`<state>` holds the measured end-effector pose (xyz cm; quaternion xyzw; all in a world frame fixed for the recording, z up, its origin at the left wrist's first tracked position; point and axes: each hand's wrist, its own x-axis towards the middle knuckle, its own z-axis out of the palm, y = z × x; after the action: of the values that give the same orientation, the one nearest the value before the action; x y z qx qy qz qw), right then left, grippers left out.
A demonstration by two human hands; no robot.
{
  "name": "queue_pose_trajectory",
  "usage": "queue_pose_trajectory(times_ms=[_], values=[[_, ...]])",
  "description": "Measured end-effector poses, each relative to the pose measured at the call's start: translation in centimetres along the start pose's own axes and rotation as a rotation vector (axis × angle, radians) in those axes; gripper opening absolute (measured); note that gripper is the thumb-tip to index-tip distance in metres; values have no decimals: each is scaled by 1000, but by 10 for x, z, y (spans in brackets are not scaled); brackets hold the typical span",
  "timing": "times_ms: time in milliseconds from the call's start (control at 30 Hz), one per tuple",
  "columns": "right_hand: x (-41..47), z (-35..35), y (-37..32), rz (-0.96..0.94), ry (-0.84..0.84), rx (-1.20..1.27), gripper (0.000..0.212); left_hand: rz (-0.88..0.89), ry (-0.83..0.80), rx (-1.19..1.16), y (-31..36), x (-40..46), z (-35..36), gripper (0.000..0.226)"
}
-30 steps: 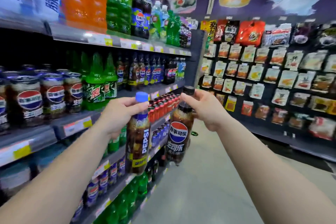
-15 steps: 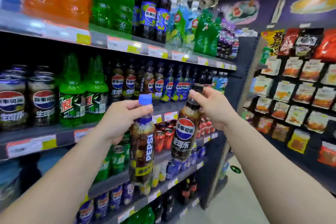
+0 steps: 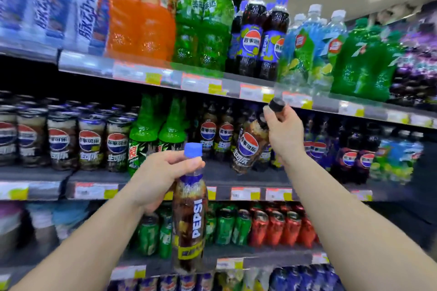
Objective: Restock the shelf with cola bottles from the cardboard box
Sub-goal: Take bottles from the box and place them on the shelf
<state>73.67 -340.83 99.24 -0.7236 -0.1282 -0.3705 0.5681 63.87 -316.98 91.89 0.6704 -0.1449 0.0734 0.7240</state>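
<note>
Two bare forearms, no sleeves in view up to the frame's lower edge. No watch, band or ring on either wrist or on any visible finger. Left hand [image 3: 153,179] ungloved, nails short and unpainted. Right hand [image 3: 285,134] likewise ungloved, seen from the back, knuckles smooth. Both arms slim, hairless-looking, somewhat blurred near the fingertips.

Blue-capped cola bottle [image 3: 189,217] with white PEPSI lettering and a yellow band, black-capped cola bottle [image 3: 250,146] bearing a red-white-blue roundel, orange and green bottles above — red cans [image 3: 281,227] below
</note>
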Motion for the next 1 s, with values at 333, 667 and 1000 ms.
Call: queue_pose_trajectory(times_ms=[333, 667, 1000], values=[[43, 62, 53, 146, -21, -68, 36, -13, 97, 75, -1, 25, -15, 42], [83, 83, 78, 226, -300, -128, 48, 9, 187, 101, -4, 50, -5, 42], [-3, 62, 127, 241, -361, -354, 78, 45, 201, 95, -10, 73, 17, 30]])
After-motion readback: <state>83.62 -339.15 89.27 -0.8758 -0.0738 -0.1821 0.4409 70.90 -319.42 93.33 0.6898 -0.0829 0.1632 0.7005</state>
